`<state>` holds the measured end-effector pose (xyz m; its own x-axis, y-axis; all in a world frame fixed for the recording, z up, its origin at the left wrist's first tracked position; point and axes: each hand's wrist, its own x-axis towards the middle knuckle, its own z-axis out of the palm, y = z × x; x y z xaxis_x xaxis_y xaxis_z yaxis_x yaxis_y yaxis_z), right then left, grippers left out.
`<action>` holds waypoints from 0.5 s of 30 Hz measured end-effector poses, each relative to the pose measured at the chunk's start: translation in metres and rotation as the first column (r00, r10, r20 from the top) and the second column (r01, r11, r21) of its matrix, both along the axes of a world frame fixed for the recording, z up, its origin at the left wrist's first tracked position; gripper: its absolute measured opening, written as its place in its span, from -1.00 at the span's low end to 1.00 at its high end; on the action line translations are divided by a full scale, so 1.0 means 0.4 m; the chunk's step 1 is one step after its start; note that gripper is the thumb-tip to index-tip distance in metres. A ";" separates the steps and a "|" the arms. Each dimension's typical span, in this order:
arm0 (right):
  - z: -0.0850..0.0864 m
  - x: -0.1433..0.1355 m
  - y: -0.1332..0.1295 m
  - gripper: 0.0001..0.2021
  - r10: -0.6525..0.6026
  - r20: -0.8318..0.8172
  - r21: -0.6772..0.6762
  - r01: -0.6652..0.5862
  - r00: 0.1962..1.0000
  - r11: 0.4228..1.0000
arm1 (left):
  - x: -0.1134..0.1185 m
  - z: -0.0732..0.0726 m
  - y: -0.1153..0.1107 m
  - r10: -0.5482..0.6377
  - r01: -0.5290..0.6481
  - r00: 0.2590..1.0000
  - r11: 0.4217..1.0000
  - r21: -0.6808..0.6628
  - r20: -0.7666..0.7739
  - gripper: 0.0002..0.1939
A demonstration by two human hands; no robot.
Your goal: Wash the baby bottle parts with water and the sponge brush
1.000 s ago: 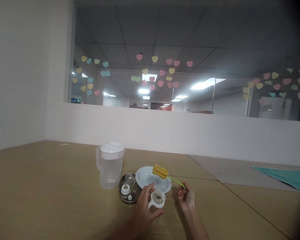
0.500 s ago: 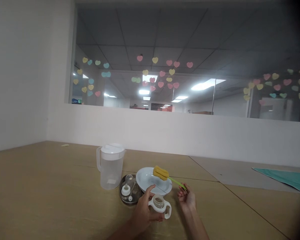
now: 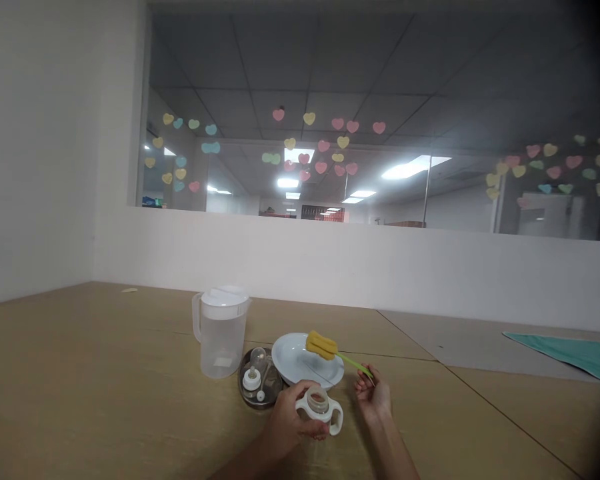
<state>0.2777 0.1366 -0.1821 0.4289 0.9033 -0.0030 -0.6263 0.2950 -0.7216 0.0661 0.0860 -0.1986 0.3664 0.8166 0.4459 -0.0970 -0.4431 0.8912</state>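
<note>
My left hand (image 3: 293, 417) is closed around a baby bottle (image 3: 319, 402) with a white two-handled holder, its wide mouth uncapped and facing up. My right hand (image 3: 374, 395) grips the green handle of a bottle brush (image 3: 322, 345). The brush's yellow sponge head is over the white bowl (image 3: 285, 348), just beyond the bottle. Left of the bowl, a round metal tray (image 3: 244, 393) holds a clear cap, a white collar with a teat (image 3: 251, 380) and a thin tube with a small white end (image 3: 261, 395).
A translucent lidded pitcher (image 3: 223, 337) stands left of the tray. A teal cloth (image 3: 575, 353) lies at the far right of the wooden table (image 3: 105, 387). Behind the table rises a white wall (image 3: 300, 253) with a window bearing heart-shaped stickers.
The fingers of my left hand have closed in around the bottle, the raised index finger coming down. My right hand and the brush stay almost where they were.
</note>
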 end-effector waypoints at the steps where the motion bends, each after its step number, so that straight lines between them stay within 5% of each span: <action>1: 0.001 -0.001 -0.001 -0.82 0.002 -0.002 0.000 -0.002 1.000 1.000 | -0.001 0.002 -0.001 0.001 -0.001 1.000 1.000 0.016 -0.006 -0.28; 10: 0.024 -0.016 -0.017 -0.81 -0.005 -0.104 0.016 0.006 0.995 1.000 | -0.020 0.021 -0.024 0.165 -0.149 0.984 0.969 0.198 -0.065 -0.38; 15: 0.056 -0.047 -0.036 -0.72 0.076 -0.080 0.131 -0.065 0.994 0.989 | -0.067 0.041 -0.009 0.453 -0.413 0.892 0.829 0.377 -0.019 -0.49</action>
<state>0.2591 0.1220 -0.1597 0.3671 0.9266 0.0814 -0.7060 0.3345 -0.6243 0.0395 0.0825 -0.1824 0.0725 0.6969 0.7135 0.2626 -0.7035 0.6604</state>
